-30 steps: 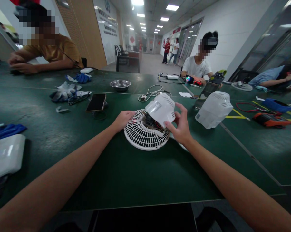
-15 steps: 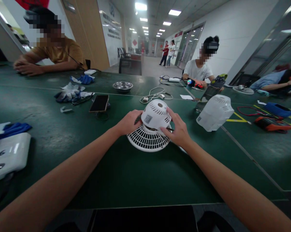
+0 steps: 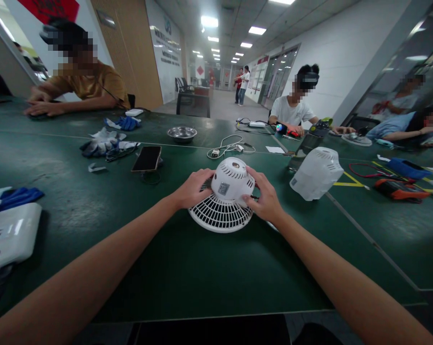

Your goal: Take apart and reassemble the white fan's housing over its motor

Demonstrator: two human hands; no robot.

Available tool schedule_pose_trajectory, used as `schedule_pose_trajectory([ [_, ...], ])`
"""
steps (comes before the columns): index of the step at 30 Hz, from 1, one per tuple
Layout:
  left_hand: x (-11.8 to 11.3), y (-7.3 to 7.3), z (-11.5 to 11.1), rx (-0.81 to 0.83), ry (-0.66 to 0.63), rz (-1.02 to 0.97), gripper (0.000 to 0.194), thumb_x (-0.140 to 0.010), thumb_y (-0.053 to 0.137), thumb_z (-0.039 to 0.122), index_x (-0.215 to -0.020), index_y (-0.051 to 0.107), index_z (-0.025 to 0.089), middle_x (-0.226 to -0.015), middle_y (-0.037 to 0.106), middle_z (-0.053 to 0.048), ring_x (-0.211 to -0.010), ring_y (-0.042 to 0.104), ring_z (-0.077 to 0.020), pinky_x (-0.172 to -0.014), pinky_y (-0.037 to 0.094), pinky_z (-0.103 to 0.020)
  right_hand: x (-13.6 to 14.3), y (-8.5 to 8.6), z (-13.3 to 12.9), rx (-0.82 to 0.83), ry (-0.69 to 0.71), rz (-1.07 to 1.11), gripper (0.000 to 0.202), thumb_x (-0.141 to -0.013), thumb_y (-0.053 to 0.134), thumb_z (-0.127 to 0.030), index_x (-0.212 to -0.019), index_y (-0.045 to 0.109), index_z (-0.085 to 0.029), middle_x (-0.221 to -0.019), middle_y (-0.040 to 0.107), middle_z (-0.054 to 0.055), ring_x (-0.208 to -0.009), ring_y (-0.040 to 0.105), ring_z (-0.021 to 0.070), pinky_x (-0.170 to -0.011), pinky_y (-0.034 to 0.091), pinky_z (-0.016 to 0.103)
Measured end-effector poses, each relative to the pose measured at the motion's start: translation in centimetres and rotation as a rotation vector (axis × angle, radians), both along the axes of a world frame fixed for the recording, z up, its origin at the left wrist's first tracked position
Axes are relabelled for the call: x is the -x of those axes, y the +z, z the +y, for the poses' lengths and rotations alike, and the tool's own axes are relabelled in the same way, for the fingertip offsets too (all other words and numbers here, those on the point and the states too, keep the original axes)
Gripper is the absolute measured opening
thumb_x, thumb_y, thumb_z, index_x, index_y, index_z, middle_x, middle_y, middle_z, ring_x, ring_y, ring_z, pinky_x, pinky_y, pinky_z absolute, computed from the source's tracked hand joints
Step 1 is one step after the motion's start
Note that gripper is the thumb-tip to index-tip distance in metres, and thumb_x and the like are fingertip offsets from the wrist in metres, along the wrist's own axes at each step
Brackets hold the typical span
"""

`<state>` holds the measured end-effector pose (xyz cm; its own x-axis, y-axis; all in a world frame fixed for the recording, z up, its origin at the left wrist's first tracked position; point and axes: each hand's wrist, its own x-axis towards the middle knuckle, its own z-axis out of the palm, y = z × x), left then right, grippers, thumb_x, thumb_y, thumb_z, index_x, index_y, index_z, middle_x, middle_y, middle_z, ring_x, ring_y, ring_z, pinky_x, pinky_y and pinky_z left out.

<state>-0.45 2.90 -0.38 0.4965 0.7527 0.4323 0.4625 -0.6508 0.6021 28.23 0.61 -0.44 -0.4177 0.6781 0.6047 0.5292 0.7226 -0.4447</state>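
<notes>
A white plastic motor cover (image 3: 232, 179), domed with slots and a small printed label, sits over the back of a round white fan grille (image 3: 221, 218). The grille lies on the green table. From the left, my left hand (image 3: 196, 188) grips the cover's side, its fingers going behind it. My right hand (image 3: 264, 195) clasps the opposite side, with the thumb at the cover's lower edge and the fingers near its top. Where cover and grille meet is partly hidden by my hands.
Ahead lie a coiled white cable (image 3: 230, 147) and a metal bowl (image 3: 182, 133). A phone (image 3: 146, 158) and gloves (image 3: 106, 143) are to the left. On the right stand a white plastic housing (image 3: 317, 173), a bottle (image 3: 308, 143) and an orange multimeter (image 3: 401, 189). Co-workers sit across the table.
The motor cover looks more upright and seated closer on the grille. Both my hands keep hold of it. The camera view has shifted slightly.
</notes>
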Motion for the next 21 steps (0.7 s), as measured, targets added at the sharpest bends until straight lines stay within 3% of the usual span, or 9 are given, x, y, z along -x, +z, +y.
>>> schedule_pose_trajectory([
  [4,-0.10,0.09,-0.40,-0.020,-0.039,0.008,0.055,-0.082,0.071,0.055,-0.128,0.068,0.025,-0.125,0.066,-0.014,-0.108,0.056,-0.0345,-0.100,0.040,-0.051,0.04,0.48,-0.55,-0.099,0.015,-0.032,0.078,-0.083,0.069,-0.036,-0.155,0.038,-0.041,-0.134,0.055,0.009,-0.120,0.057,0.0341,-0.103,0.051,0.059],
  [8,-0.50,-0.01,-0.58,-0.057,0.005,0.098,0.066,-0.077,0.076,0.062,-0.129,0.068,0.022,-0.127,0.063,-0.016,-0.109,0.055,-0.0358,-0.099,0.041,-0.054,-0.03,0.76,-0.89,-0.147,0.013,-0.039,0.079,-0.081,0.070,-0.037,-0.154,0.041,-0.037,-0.132,0.055,0.010,-0.118,0.058,0.0334,-0.102,0.053,0.057],
  [13,-0.57,-0.14,-0.48,-0.101,0.028,0.163,0.070,-0.079,0.072,0.067,-0.133,0.062,0.024,-0.128,0.062,-0.014,-0.114,0.055,-0.0362,-0.099,0.044,-0.058,-0.09,0.43,-0.46,-0.109,0.062,-0.031,0.080,-0.086,0.070,-0.045,-0.158,0.036,-0.032,-0.142,0.058,0.012,-0.124,0.060,0.0341,-0.106,0.051,0.058],
  [17,-0.42,-0.28,-0.30,-0.108,0.032,0.167,0.069,-0.079,0.073,0.067,-0.131,0.062,0.023,-0.130,0.062,-0.014,-0.115,0.055,-0.0356,-0.098,0.045,-0.058,0.11,0.23,-0.35,-0.019,0.055,-0.045,0.091,-0.084,0.076,-0.052,-0.161,0.030,-0.032,-0.156,0.051,0.012,-0.133,0.057,0.0363,-0.111,0.048,0.061],
  [21,-0.33,-0.33,-0.22,-0.112,0.013,0.161,0.071,-0.079,0.073,0.066,-0.134,0.061,0.023,-0.131,0.062,-0.014,-0.118,0.056,-0.0364,-0.099,0.045,-0.059,0.18,0.38,-0.43,0.067,0.054,-0.003,0.089,-0.083,0.078,-0.052,-0.158,0.036,-0.032,-0.154,0.054,0.011,-0.130,0.060,0.0356,-0.110,0.050,0.060],
])
